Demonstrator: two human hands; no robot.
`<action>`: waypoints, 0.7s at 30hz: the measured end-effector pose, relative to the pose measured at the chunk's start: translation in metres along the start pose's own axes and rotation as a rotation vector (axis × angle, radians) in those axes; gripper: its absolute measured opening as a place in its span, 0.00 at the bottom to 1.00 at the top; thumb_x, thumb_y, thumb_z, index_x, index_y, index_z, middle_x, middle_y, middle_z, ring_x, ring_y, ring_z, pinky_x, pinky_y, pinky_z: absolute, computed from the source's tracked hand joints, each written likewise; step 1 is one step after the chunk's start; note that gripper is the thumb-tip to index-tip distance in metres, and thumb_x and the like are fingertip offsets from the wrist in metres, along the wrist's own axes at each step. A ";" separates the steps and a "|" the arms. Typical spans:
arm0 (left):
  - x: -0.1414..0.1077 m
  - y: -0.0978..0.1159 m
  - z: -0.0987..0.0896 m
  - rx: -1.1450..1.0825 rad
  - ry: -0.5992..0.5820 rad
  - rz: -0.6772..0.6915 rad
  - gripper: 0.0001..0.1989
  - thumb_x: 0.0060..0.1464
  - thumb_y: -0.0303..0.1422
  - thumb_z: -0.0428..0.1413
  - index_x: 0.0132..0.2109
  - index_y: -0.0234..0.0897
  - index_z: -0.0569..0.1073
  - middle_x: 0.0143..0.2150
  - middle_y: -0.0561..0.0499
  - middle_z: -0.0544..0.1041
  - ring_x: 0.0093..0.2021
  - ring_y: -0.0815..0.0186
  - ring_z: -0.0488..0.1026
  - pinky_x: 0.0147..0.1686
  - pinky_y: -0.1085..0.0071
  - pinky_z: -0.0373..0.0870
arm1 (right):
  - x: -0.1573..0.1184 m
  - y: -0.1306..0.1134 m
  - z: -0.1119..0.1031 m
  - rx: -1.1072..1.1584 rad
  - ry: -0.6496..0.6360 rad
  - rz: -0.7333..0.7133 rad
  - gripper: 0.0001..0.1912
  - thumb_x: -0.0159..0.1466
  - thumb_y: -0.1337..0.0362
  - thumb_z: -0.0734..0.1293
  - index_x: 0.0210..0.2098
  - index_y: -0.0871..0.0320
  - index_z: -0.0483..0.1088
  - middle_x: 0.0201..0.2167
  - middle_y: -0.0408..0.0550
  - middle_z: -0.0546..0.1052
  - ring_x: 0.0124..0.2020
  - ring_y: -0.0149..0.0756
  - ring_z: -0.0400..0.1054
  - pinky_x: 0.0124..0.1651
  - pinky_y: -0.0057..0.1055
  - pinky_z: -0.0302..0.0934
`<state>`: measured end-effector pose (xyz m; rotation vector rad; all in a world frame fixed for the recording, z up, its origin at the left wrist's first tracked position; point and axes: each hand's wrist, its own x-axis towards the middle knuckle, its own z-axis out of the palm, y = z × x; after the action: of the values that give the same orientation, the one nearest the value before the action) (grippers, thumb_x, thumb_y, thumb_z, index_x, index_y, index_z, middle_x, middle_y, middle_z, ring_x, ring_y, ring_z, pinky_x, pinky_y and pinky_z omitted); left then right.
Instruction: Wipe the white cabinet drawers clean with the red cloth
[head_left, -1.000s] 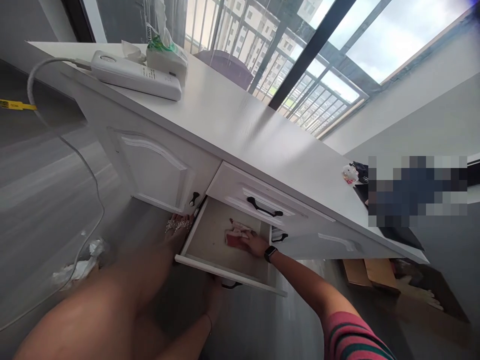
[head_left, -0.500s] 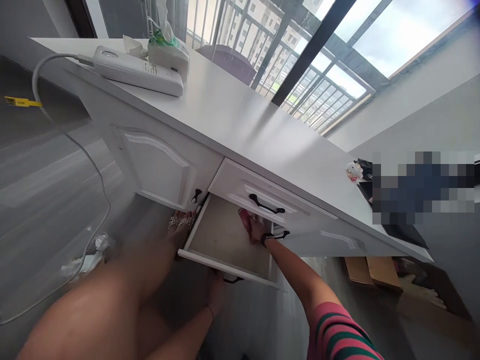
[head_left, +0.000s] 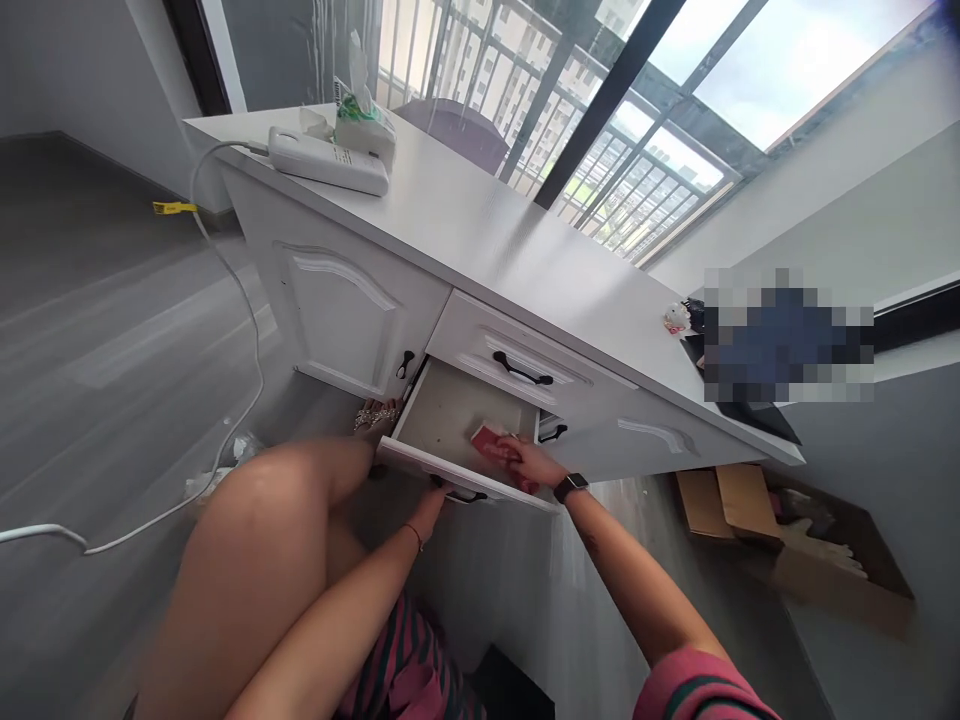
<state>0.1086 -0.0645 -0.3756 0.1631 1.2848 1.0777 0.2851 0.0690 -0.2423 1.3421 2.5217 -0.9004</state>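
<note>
A white drawer [head_left: 431, 418] is pulled out below the top drawer of a white cabinet [head_left: 337, 300]. My left hand [head_left: 429, 508] is closed at the left end of its black handle [head_left: 466, 496], the fingertips partly hidden by the drawer front. Inside the drawer, my right hand [head_left: 534, 462] wears a dark watch and presses a crumpled red cloth [head_left: 491, 443] with a paler edge. My fingers are closed over the cloth near the drawer's front right corner. The bare drawer bottom shows beside it.
On the cabinet top stand a white power strip [head_left: 330, 165] and a tissue pack [head_left: 365, 128]. A white cable [head_left: 251, 330] hangs down to the floor at left. My bent knee [head_left: 262, 490] is near the drawer. Cardboard boxes [head_left: 742, 500] lie at right.
My right hand has brought the red cloth from deeper in the drawer toward its front right corner. My left hand stays at the drawer front. The view has shifted back, showing more floor.
</note>
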 end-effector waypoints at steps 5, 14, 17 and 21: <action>-0.010 -0.004 -0.006 -0.120 -0.060 -0.017 0.14 0.40 0.30 0.64 0.35 0.36 0.68 0.35 0.46 0.77 0.35 0.63 0.75 0.43 0.63 0.70 | -0.102 -0.005 0.011 0.079 0.285 0.022 0.29 0.57 0.69 0.59 0.58 0.46 0.63 0.54 0.47 0.66 0.48 0.39 0.67 0.50 0.38 0.62; -0.007 -0.006 -0.010 -0.262 -0.167 0.026 0.18 0.35 0.33 0.69 0.32 0.37 0.68 0.35 0.47 0.76 0.37 0.64 0.74 0.50 0.59 0.66 | -0.091 -0.016 0.121 0.012 0.817 0.133 0.23 0.65 0.66 0.54 0.56 0.55 0.68 0.58 0.57 0.64 0.58 0.46 0.58 0.56 0.49 0.57; -0.006 -0.004 -0.010 -0.289 -0.197 0.049 0.15 0.38 0.31 0.67 0.33 0.36 0.70 0.35 0.47 0.75 0.37 0.63 0.74 0.50 0.59 0.66 | -0.057 -0.051 0.126 -0.015 0.829 0.068 0.22 0.65 0.67 0.55 0.55 0.54 0.69 0.56 0.57 0.65 0.56 0.45 0.60 0.55 0.46 0.58; -0.009 0.001 -0.006 -0.290 -0.233 0.113 0.07 0.44 0.28 0.62 0.33 0.34 0.73 0.36 0.44 0.75 0.43 0.59 0.73 0.51 0.59 0.65 | -0.014 -0.097 0.128 -0.067 0.799 -0.033 0.22 0.65 0.69 0.58 0.56 0.51 0.68 0.54 0.55 0.66 0.55 0.44 0.59 0.54 0.43 0.60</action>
<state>0.1041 -0.0729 -0.3703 0.1385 0.9084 1.2898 0.1978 -0.0543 -0.2984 1.9277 3.0814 -0.2869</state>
